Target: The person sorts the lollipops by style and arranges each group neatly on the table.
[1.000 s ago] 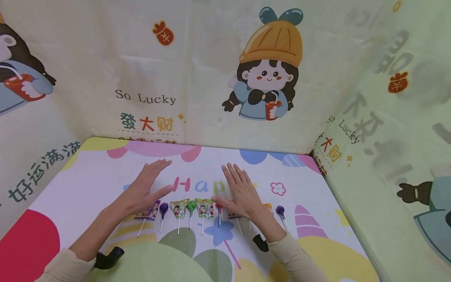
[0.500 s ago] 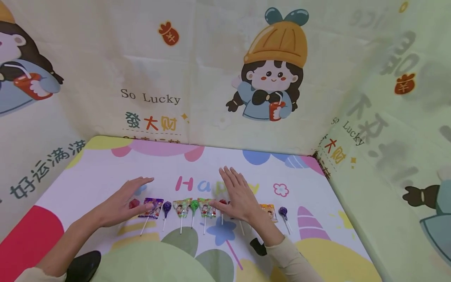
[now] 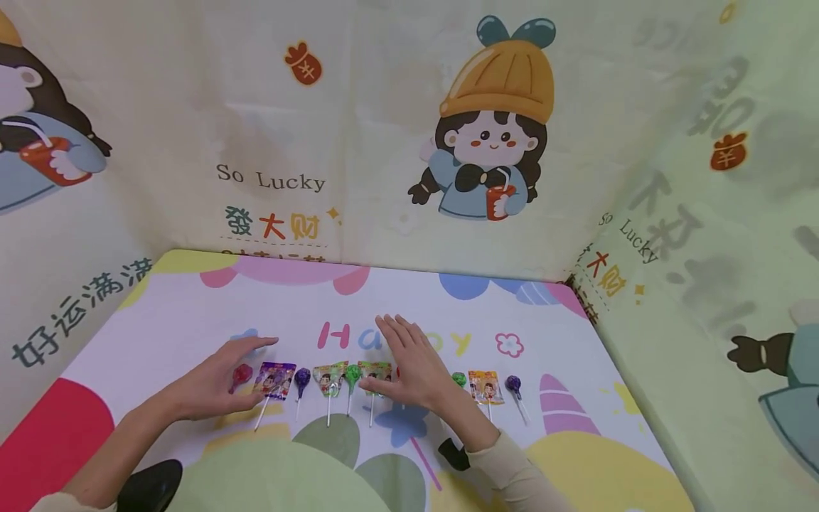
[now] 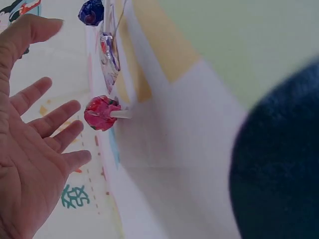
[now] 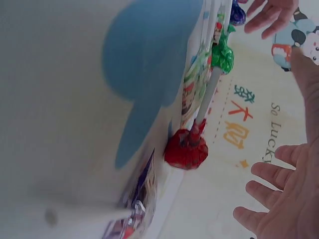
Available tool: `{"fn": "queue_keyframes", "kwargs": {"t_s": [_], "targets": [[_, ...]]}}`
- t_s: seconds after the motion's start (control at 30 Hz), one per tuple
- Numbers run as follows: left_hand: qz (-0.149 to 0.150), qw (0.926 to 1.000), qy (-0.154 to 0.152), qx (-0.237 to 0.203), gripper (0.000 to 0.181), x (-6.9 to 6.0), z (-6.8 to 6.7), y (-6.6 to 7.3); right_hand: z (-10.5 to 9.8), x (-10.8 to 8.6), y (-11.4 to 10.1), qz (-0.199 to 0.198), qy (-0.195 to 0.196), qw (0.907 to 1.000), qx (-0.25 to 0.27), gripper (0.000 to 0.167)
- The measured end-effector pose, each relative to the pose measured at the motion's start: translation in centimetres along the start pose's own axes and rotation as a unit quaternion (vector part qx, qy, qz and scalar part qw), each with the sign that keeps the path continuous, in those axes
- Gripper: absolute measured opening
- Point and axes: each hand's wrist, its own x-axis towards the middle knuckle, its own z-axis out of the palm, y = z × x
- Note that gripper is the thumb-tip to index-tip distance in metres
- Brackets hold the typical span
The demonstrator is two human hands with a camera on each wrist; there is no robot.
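Note:
Several wrapped lollipops lie in a row across the table. At the row's left end my left hand (image 3: 207, 384) hovers with spread fingers beside a pinkish-red ball lollipop (image 3: 242, 375) and a flat purple-wrapped lollipop (image 3: 276, 380). In the left wrist view, a gap shows between the fingers and that red lollipop (image 4: 101, 113). Over the middle of the row is my right hand (image 3: 412, 370), fingers extended, holding nothing. It partly hides a red lollipop (image 5: 186, 150), plain in the right wrist view near a green lollipop (image 5: 223, 56). A dark purple ball lollipop (image 3: 302, 379) lies between the hands.
Towards the right lie a green lollipop (image 3: 458, 379), an orange-wrapped one (image 3: 486, 387) and a purple one (image 3: 513, 385). The patterned tabletop (image 3: 544, 334) meets a printed cloth wall (image 3: 371, 142) behind, with more cloth at both sides.
My left hand has moved left and lower, uncovering the purple-wrapped and red lollipops at the left end. My right hand has shifted slightly left, uncovering the green and orange-wrapped lollipops.

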Motion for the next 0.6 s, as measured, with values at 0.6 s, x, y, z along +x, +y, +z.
{"fn": "queue_keyframes", "kwargs": {"t_s": [0.6], "targets": [[-0.046, 0.9973, -0.054, -0.019, 0.095, 0.4, 1.0, -0.3, 2.1, 1.3, -2.2, -0.04, -0.063, 0.9972, 0.01, 0.099]]}}
